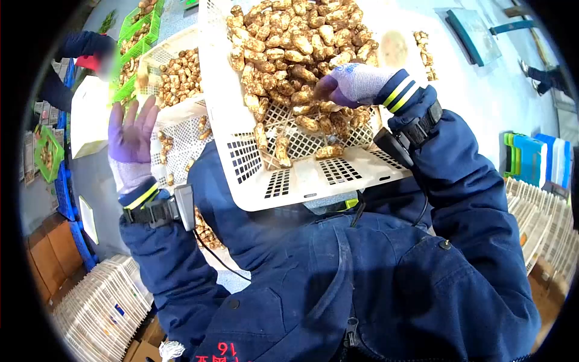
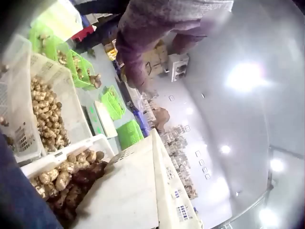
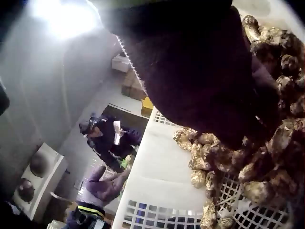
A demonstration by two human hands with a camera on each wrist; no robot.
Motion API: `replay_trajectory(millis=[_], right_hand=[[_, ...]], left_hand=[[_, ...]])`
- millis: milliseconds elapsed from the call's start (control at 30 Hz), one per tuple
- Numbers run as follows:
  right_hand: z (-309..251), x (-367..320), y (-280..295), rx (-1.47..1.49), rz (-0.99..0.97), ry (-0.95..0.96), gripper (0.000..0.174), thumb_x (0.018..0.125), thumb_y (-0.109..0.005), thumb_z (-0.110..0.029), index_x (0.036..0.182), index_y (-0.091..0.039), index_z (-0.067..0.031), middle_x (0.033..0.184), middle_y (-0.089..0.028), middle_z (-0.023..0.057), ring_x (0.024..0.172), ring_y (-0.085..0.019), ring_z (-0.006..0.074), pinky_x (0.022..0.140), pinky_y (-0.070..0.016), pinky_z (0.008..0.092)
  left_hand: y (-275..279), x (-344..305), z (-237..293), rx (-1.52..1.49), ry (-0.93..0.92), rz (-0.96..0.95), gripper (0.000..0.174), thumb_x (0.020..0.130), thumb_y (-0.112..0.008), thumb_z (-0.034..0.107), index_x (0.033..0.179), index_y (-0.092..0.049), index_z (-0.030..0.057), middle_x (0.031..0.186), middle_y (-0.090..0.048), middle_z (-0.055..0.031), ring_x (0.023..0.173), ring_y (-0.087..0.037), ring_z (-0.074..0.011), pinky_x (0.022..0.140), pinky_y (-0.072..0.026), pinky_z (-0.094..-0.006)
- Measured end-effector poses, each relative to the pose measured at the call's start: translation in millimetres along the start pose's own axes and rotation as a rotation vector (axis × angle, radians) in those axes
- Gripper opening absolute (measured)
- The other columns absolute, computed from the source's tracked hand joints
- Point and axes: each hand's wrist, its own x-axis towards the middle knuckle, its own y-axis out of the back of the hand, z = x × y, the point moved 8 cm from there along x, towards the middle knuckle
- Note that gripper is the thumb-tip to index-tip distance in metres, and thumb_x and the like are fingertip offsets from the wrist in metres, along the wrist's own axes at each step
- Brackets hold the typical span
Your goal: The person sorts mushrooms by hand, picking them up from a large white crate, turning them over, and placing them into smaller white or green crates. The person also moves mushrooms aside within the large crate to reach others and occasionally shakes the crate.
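Observation:
Brown-and-cream mushrooms (image 1: 283,54) fill most of a white perforated crate (image 1: 247,193) in front of the body. My gloved right hand (image 1: 359,84) reaches into the pile from the right, fingers bent down among the mushrooms; whether they grip one is hidden. In the right wrist view, the dark hand (image 3: 195,71) covers part of the pile (image 3: 257,191). Over at the left, my gloved left hand (image 1: 132,136) is raised with fingers spread. A blurred brown piece (image 1: 143,75) shows beyond its fingertips, apart from them; the left wrist view shows a similar piece (image 2: 161,118) beside the hand (image 2: 152,33).
Behind the left hand stands another white crate (image 1: 181,108) of mushrooms, with green baskets (image 1: 142,39) past it. White crates (image 1: 102,301) are stacked at lower left, others (image 1: 540,217) at right. Another person's dark sleeve (image 1: 87,45) appears at upper left.

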Motion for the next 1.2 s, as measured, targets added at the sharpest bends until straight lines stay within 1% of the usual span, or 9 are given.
replay_trajectory(millis=[167,267,367,467,800,933,1033,1100,1200], right_hand=[[-69.5,44.3,-2.3,-0.036,0.038,0.213,0.068,0.078,-0.05,0.002,0.142,-0.048,-0.0189,0.12,-0.066,0.0143,0.102,-0.065,0.0239,0.09,-0.0514,0.0366],[-95.3,85.5,-25.3,-0.082,-0.048,0.235,0.068,0.078,-0.054,0.001,0.143,-0.047,-0.018,0.138,-0.055,0.011,0.112,-0.062,0.0285,0.096,-0.0499,0.0376],[-96.0,88.8,-37.6,-0.37,0.094,0.254,0.061,0.076,-0.059,-0.001,0.135,-0.053,-0.0119,0.132,-0.057,0.0134,0.11,-0.062,0.0313,0.093,-0.051,0.0401],[-76.4,61.9,-54.8,-0.493,-0.295,0.158,0.045,0.074,-0.065,-0.006,0.118,-0.066,-0.0121,0.114,-0.065,0.0126,0.102,-0.065,0.032,0.086,-0.0533,0.0415],[-11.5,-18.0,29.9,-0.341,0.042,-0.141,0.026,0.085,-0.058,-0.009,0.106,-0.073,-0.0101,0.092,-0.073,0.0131,0.083,-0.07,0.0277,0.075,-0.0559,0.0365],[-21.7,-3.8,13.5,-0.339,0.029,0.054,0.031,0.085,-0.057,-0.008,0.111,-0.072,-0.0136,0.093,-0.073,0.0119,0.083,-0.07,0.0275,0.075,-0.0563,0.0374],[-5.9,-7.9,22.2,-0.303,-0.069,-0.24,0.033,0.084,-0.058,-0.009,0.114,-0.071,-0.0142,0.094,-0.073,0.0123,0.084,-0.07,0.0271,0.075,-0.0562,0.0373],[-0.6,-10.4,19.4,-0.375,-0.018,-0.084,0.038,0.083,-0.055,-0.01,0.118,-0.069,-0.0145,0.096,-0.072,0.0129,0.086,-0.07,0.0275,0.079,-0.0551,0.0382],[-28.5,-1.0,-3.7,-0.259,-0.04,0.097,0.052,0.08,-0.056,-0.009,0.131,-0.06,-0.0163,0.095,-0.072,0.0144,0.085,-0.069,0.0305,0.078,-0.055,0.0399]], left_hand=[[-84.5,-87.9,-17.3,0.318,-0.157,-0.236,0.05,0.103,-0.045,0.027,0.142,-0.038,-0.0049,0.13,-0.056,-0.0211,0.115,-0.059,-0.0296,0.098,-0.0496,-0.0384],[-136.4,-141.0,-81.5,0.249,0.238,-0.415,0.041,0.103,-0.045,0.019,0.134,-0.046,-0.0065,0.114,-0.064,-0.0153,0.104,-0.063,-0.0223,0.091,-0.0512,-0.0339],[-171.5,-185.7,-127.0,0.404,0.503,-0.489,0.032,0.101,-0.045,0.01,0.129,-0.053,-0.0036,0.107,-0.066,-0.0126,0.099,-0.064,-0.0191,0.089,-0.0504,-0.0313],[-196.5,-197.4,-130.7,0.505,0.315,-0.748,0.03,0.099,-0.05,0.013,0.124,-0.059,-0.0012,0.108,-0.067,-0.0121,0.098,-0.065,-0.0196,0.09,-0.05,-0.0315],[-220.9,-211.9,-135.9,0.664,0.263,-1.065,0.027,0.098,-0.053,0.019,0.114,-0.065,0.0007,0.106,-0.069,-0.0148,0.101,-0.066,-0.0267,0.089,-0.0506,-0.0336],[-216.7,-209.5,-133.2,0.7,0.286,-1.043,0.027,0.099,-0.052,0.02,0.11,-0.066,-0.0002,0.105,-0.069,-0.0164,0.1,-0.066,-0.029,0.088,-0.0505,-0.0345],[-197.1,-191.5,-126.0,0.68,0.256,-0.839,0.026,0.099,-0.052,0.019,0.11,-0.066,0.0002,0.109,-0.069,-0.015,0.102,-0.066,-0.0275,0.09,-0.0501,-0.0336],[-190.6,-166.9,-81.4,1.186,-0.477,-0.759,0.034,0.1,-0.049,0.019,0.126,-0.058,0.0,0.124,-0.062,-0.0168,0.112,-0.063,-0.0279,0.095,-0.0486,-0.0359],[-146.5,-132.1,-92.8,0.452,-0.217,-0.238,0.043,0.1,-0.046,0.014,0.139,-0.043,-0.0033,0.138,-0.05,-0.02,0.122,-0.056,-0.0299,0.101,-0.0467,-0.0376]])
